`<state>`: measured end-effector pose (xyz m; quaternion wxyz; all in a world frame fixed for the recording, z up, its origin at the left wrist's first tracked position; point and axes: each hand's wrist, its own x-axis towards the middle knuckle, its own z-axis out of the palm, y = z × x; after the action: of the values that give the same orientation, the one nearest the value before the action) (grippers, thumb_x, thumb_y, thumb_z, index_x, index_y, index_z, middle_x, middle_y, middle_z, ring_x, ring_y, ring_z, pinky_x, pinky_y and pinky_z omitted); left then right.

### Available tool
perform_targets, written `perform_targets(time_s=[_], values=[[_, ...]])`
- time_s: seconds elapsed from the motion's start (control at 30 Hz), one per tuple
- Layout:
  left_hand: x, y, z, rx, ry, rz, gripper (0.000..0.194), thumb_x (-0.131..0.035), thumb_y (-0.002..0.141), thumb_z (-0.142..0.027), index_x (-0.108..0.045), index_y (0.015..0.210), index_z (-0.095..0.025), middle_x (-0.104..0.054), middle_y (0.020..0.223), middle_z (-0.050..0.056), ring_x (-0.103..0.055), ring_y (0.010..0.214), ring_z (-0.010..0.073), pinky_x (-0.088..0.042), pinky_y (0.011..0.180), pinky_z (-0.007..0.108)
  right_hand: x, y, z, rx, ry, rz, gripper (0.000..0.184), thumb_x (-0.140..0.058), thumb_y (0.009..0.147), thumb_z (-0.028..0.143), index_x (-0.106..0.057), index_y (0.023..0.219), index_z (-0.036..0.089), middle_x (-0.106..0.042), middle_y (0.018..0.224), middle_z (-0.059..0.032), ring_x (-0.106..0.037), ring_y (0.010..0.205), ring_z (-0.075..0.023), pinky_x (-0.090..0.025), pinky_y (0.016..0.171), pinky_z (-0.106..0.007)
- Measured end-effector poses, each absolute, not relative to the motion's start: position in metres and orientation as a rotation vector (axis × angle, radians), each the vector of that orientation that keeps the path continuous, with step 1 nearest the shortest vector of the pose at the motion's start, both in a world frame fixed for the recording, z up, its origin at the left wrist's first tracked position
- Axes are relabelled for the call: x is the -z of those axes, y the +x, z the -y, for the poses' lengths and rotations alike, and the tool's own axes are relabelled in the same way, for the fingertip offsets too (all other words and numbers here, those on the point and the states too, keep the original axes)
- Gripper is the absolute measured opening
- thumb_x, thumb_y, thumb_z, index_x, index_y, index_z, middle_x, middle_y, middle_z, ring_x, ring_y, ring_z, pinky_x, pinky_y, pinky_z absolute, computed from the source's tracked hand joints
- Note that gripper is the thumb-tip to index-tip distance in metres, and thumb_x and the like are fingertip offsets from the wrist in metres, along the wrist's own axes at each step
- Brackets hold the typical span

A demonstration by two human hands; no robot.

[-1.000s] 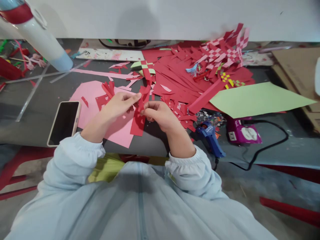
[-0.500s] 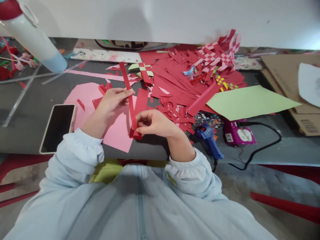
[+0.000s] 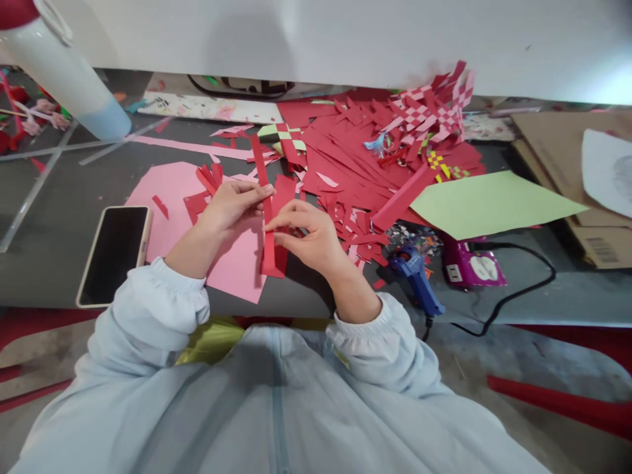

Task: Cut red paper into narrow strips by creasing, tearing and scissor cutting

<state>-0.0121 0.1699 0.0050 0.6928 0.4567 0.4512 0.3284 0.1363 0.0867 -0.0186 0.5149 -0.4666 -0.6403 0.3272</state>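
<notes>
A long red paper strip (image 3: 259, 160) runs between my hands, over a wider red paper piece (image 3: 285, 189). My left hand (image 3: 232, 205) pinches the strip near its middle, thumb on top. Lower down, the fingertips of my right hand (image 3: 309, 234) are closed on the same strip; its near end lies along the wider piece. Under my left wrist spreads a large pink paper sheet (image 3: 237, 270) with red scraps on it. A green and red woven paper piece (image 3: 289, 139) lies just beyond the strip's far end.
A phone (image 3: 116, 253) and a tall white bottle (image 3: 74, 79) stand to the left. Red paper strips (image 3: 345, 158) are heaped at the back. On the right are a blue glue gun (image 3: 415, 276), a purple box (image 3: 474, 263), a black cable (image 3: 523, 283) and a pale green sheet (image 3: 494, 204).
The strip has come up from the wider red piece and now lies along it. My right hand first dropped toward the near end, then slid back up the strip. The view has shifted slightly.
</notes>
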Motion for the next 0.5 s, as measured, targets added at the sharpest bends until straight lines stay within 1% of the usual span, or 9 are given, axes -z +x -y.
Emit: perform_targets(time_s=[0.07,0.2,0.27,0.33,0.4,0.5], values=[[-0.005,-0.011,-0.17,-0.708,1.021,-1.023,0.026,-0.089,0.065,-0.029,-0.068,0.064,-0.014,-0.053,0.052,-0.004,-0.049,0.051,0.0051,-0.041,0.054,0.02,0.019,0.136,-0.087,-0.811,-1.102,1.515,0.001,-0.077,0.076,0.024,-0.077,0.075,0.024,-0.061,0.079,-0.0001,-0.046,0.061,-0.0095,-0.038,0.056,-0.027],[-0.005,-0.009,-0.17,-0.764,1.052,-1.049,0.025,-0.087,0.069,-0.028,-0.067,0.063,-0.014,-0.055,0.052,-0.004,-0.049,0.05,0.0048,-0.04,0.053,0.02,0.016,0.137,-0.086,-0.898,-1.066,1.486,0.021,-0.079,0.077,0.039,-0.071,0.067,0.021,-0.061,0.075,-0.0004,-0.044,0.058,-0.0089,-0.035,0.053,-0.027],[-0.003,-0.009,-0.169,-0.79,1.077,-1.049,0.022,-0.085,0.072,-0.028,-0.069,0.066,-0.014,-0.058,0.055,-0.003,-0.051,0.051,0.0051,-0.041,0.055,0.02,0.014,0.138,-0.085,-0.956,-1.064,1.478,0.03,-0.078,0.076,0.046,-0.067,0.064,0.02,-0.06,0.071,-0.0001,-0.046,0.059,-0.0098,-0.035,0.054,-0.027],[0.0,-0.009,-0.167,-0.791,1.079,-1.023,0.021,-0.081,0.076,-0.031,-0.071,0.071,-0.014,-0.06,0.056,-0.002,-0.052,0.05,0.0063,-0.042,0.053,0.021,0.012,0.14,-0.084,-1.026,-1.064,1.452,0.033,-0.077,0.076,0.049,-0.065,0.064,0.02,-0.059,0.069,0.0004,-0.048,0.061,-0.0107,-0.038,0.057,-0.027],[0.003,-0.009,-0.165,-0.787,1.067,-0.984,0.024,-0.078,0.079,-0.036,-0.07,0.072,-0.015,-0.058,0.054,-0.002,-0.051,0.048,0.0075,-0.041,0.05,0.022,0.013,0.141,-0.085,-1.093,-1.071,1.374,0.033,-0.077,0.077,0.049,-0.066,0.066,0.02,-0.06,0.067,0.0011,-0.05,0.061,-0.0109,-0.041,0.06,-0.027],[0.008,-0.008,-0.161,-0.785,1.071,-0.936,0.028,-0.074,0.083,-0.039,-0.065,0.068,-0.017,-0.056,0.053,-0.002,-0.05,0.046,0.0081,-0.04,0.046,0.023,0.017,0.142,-0.087,-1.14,-1.078,1.157,0.03,-0.078,0.076,0.048,-0.069,0.07,0.02,-0.059,0.063,0.003,-0.046,0.055,-0.0086,-0.04,0.057,-0.026]])
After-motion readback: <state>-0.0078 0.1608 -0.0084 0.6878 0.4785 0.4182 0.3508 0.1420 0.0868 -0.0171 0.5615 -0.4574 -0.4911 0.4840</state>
